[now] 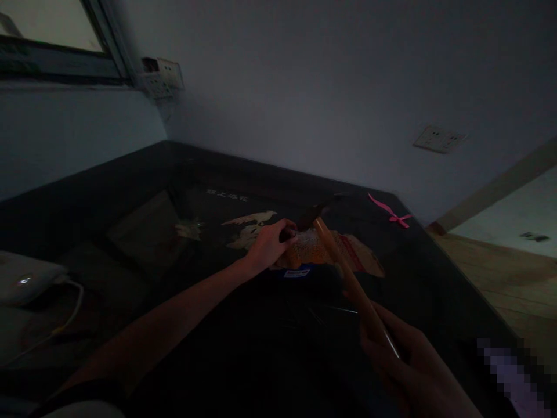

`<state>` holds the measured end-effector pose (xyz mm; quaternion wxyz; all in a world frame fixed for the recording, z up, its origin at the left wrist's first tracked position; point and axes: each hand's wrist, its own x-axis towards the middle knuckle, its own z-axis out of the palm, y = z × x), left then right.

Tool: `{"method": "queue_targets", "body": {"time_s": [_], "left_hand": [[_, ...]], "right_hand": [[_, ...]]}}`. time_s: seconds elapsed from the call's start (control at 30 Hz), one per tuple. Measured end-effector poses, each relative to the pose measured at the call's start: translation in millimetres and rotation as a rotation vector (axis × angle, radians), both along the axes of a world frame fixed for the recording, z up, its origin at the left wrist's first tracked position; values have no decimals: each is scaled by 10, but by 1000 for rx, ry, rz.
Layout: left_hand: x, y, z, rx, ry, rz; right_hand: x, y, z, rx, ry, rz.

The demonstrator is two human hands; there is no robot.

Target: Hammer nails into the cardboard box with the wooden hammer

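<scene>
My right hand (pixel 404 360) is wrapped round the lower end of a hammer's wooden handle (pixel 348 278). The hammer's dark head (pixel 315 213) hovers just above and to the right of my left hand (pixel 270 244). My left hand reaches across the dark glossy table (pixel 130 191). Its fingers are closed on a small dark thing I cannot make out, at the edge of an orange packet (pixel 313 251). The packet lies flat and has a blue-and-white label (pixel 297 273) at its near edge. The light is very dim.
A pink ribbon (pixel 391 213) lies near the table's far right corner. A white device (pixel 21 281) with a cable (pixel 72 307) sits at the left. Pale bird figures (pixel 255 219) show on the tabletop. Wall sockets (pixel 438 139) are behind, and wooden floor (pixel 500 273) is to the right.
</scene>
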<state>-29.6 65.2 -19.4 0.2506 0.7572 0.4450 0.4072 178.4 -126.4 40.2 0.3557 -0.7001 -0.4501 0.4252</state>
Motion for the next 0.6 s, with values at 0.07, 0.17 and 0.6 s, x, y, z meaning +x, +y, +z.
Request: {"method": "queue_targets", "body": {"time_s": [0.07,0.17,0.6], "left_hand": [[-1,0,-4,10,-1,4],[5,0,-5,1,0,8],[0,-8,1,4,-5,-9]], "right_hand": [[3,-4,24,-5,0,7],[-8,1,27,-42,11,33],[28,21,36,-98,82,55]]}}
